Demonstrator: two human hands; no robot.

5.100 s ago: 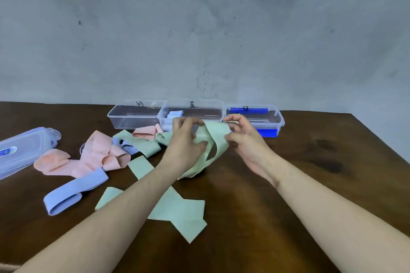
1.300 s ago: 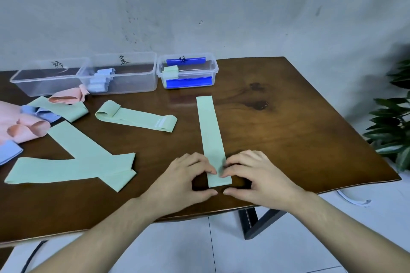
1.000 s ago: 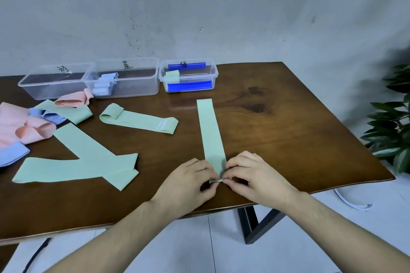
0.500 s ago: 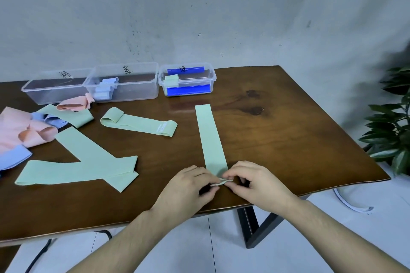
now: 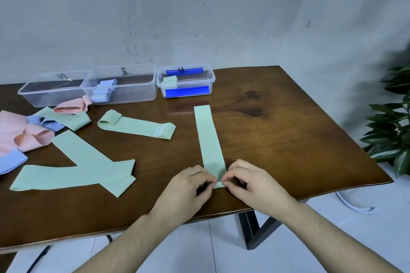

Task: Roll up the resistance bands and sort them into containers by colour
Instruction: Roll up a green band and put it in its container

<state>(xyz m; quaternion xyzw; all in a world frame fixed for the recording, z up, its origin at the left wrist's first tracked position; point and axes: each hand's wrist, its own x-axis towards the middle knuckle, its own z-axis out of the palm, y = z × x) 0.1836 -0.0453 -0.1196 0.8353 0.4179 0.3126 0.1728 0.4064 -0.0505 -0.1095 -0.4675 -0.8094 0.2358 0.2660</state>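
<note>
Three clear containers [image 5: 119, 93] stood in a row at the back of the bench [image 5: 277, 139]: the left looked empty, the middle held pale blue rolls [image 5: 104, 91], and the right held one green roll [image 5: 169, 80] beside blue strips. Five loose green bands showed, while the pink and blue bands [image 5: 24, 137] at the left were cut off by the frame edge and could not be counted. The left hand [image 5: 188, 186] and right hand [image 5: 250, 184] each pinched the near end of the straight green band [image 5: 209, 139] by the bench's front edge, their grip hiding the fold.
</note>
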